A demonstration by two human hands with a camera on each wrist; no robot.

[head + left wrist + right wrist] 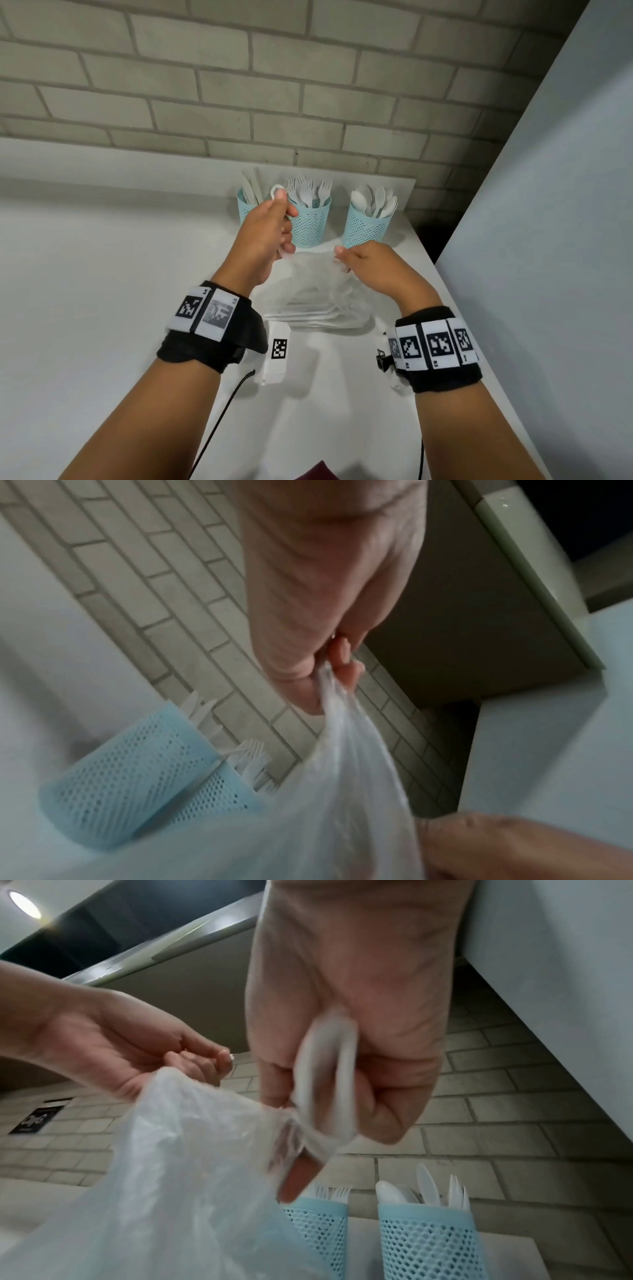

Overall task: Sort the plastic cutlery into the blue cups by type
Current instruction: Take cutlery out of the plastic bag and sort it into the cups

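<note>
Both hands are up over the white counter, working a clear plastic bag between them. The left hand is clenched. Its lower fingers grip the bag's left edge, and its thumb and forefinger pinch a rounded white plastic piece, too blurred to tell which type. That piece sits high, in front of the gap between the first 2 blue cups. The right hand pinches the bag's right edge with curled fingertips, so the mouth is stretched between the 2 hands. Down at the bottom of the bag, a few white cutlery handles lie flat.

Against the brick wall stand 3 blue mesh cups in a row. The knife cup is on the left, the fork cup just beside it and the spoon cup a little apart on the right. All stand upright and are loaded with white cutlery. Black bands with printed markers wrap both wrists.
</note>
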